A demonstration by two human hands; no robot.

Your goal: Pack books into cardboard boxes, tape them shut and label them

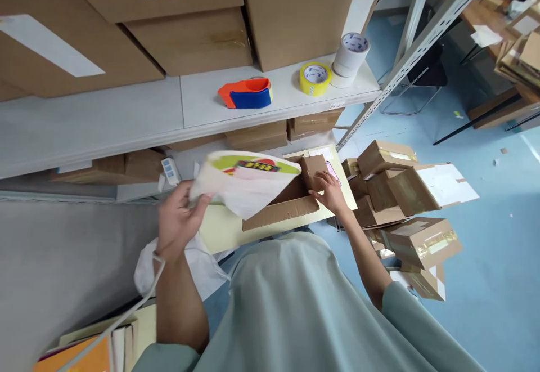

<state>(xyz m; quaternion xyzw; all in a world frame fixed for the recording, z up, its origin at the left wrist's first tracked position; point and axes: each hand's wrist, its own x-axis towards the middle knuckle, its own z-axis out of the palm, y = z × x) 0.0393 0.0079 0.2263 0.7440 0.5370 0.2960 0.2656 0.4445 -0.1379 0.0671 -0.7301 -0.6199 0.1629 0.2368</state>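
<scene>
My left hand point(182, 214) is closed on the left end of a flat white package point(248, 183) with a green, red and black printed design. The package is held tilted over an open cardboard box point(287, 209) and hides part of it. My right hand point(331, 193) holds the box's right flap point(314, 170), with the thumb at its lower edge and the fingers over it. The box rests on a pale yellow tabletop point(223, 234). A phone with a pink screen point(333, 173) lies just beyond my right fingers.
Above the table, a grey shelf point(143, 107) carries an orange and blue tape dispenser point(247, 93), a yellow tape roll point(315, 78), white rolls point(351, 57) and large cartons point(194, 40). Several cartons point(422, 240) are piled at right. A white cord point(122, 321) crosses my left wrist.
</scene>
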